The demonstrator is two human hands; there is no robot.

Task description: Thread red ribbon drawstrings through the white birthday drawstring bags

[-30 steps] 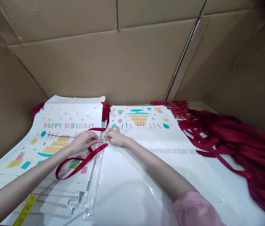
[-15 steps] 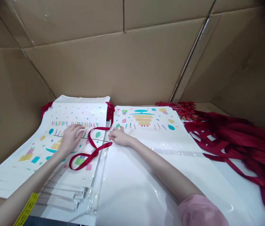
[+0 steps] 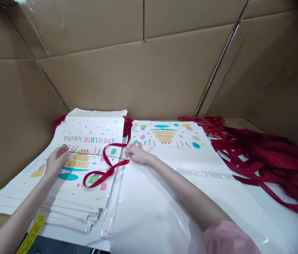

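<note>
– Holding what, L hand (image 3: 56, 160)?
– Pinching thin wire (image 3: 96, 154) w/ red ribbon (image 3: 103, 173), over birthday bag stack (image 3: 85, 155).
– R hand (image 3: 137, 154)?
– Fingers curled, pinching wire's other end at flat bag's (image 3: 170, 155) edge.

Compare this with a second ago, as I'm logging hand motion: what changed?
The left hand slid left across the printed bag stack, drawing a thin wire along; the ribbon loop tightened. The right hand stayed pinned at the bag edge.
</note>
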